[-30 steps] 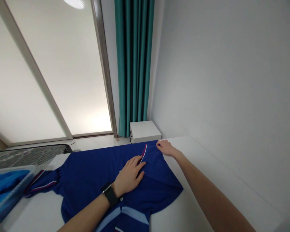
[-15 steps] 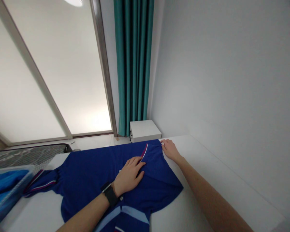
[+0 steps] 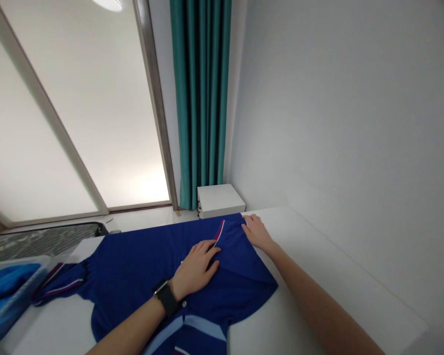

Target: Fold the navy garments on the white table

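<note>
A dark blue polo shirt [image 3: 140, 256] lies spread on a white table, its light-blue inner neckband [image 3: 203, 326] towards me. One short sleeve [image 3: 62, 283] with red and white trim sticks out on the left; more striped trim [image 3: 219, 231] lies across the right part. My left hand [image 3: 197, 266], with a dark watch [image 3: 165, 296] on its wrist, rests flat on the fabric, fingers slightly apart. At the shirt's far right corner, my right hand [image 3: 257, 230] has thumb and fingers bent closely around the fabric's edge; the fingertips are partly hidden.
On the left a plastic basket [image 3: 22, 301] holds bright blue cloth [image 3: 7, 286]. White tabletop [image 3: 281, 222] shows right of the shirt, up against a grey wall [image 3: 336, 123]. Past the far edge stand a white cabinet [image 3: 220, 198], a green curtain [image 3: 202, 103] and frosted sliding doors [image 3: 81, 88].
My right hand has shifted slightly left, its thumb now on the shirt's edge. My left hand stays in place on the fabric. The whole view has shifted a little.
</note>
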The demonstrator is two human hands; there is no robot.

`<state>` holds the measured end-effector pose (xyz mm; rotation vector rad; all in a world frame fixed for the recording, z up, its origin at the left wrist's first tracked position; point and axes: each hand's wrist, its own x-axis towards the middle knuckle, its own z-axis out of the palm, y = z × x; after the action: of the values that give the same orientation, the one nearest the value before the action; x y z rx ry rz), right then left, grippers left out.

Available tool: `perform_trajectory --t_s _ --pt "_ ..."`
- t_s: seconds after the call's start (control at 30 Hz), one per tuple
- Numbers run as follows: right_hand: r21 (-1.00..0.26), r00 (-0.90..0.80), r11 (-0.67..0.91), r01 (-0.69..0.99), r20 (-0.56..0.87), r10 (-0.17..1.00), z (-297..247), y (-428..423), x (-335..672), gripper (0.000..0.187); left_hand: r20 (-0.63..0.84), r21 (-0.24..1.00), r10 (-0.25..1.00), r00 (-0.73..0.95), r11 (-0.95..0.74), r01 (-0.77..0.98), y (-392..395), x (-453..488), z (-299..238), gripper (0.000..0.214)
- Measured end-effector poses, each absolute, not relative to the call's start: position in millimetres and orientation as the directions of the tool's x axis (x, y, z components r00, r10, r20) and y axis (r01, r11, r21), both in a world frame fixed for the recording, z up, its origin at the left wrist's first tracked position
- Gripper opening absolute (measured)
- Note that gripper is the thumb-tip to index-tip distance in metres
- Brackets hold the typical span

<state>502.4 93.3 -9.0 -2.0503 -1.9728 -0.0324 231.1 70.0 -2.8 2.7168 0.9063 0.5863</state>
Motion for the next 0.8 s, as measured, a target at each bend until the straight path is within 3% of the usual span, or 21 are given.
perform_trajectory --t_s 0.37,0.47,0.6,0.8 --pt "-0.109 -0.139 0.16 0.981 0.181 0.974 -22 1 463 0.058 0.27 0.523 0.701 0.659 -0.682 0.511 83 235 -1 0.032" --pt "-0.118 -0.144 0.161 0.98 0.147 0.979 -26 -5 469 0.06 0.23 0.47 0.698 0.678 -0.69 0.551 88 236 1 0.034" --pt "-0.118 -0.114 0.13 0.985 0.134 0.984 -28 -11 479 0.062 0.161 0.306 0.691 0.705 -0.714 0.63 104 245 10 0.036" --pt "-0.099 -0.08 0.098 0.99 0.168 0.983 -27 -18 479 0.058 0.15 0.16 0.75 0.645 -0.662 0.733 149 285 28 0.034"
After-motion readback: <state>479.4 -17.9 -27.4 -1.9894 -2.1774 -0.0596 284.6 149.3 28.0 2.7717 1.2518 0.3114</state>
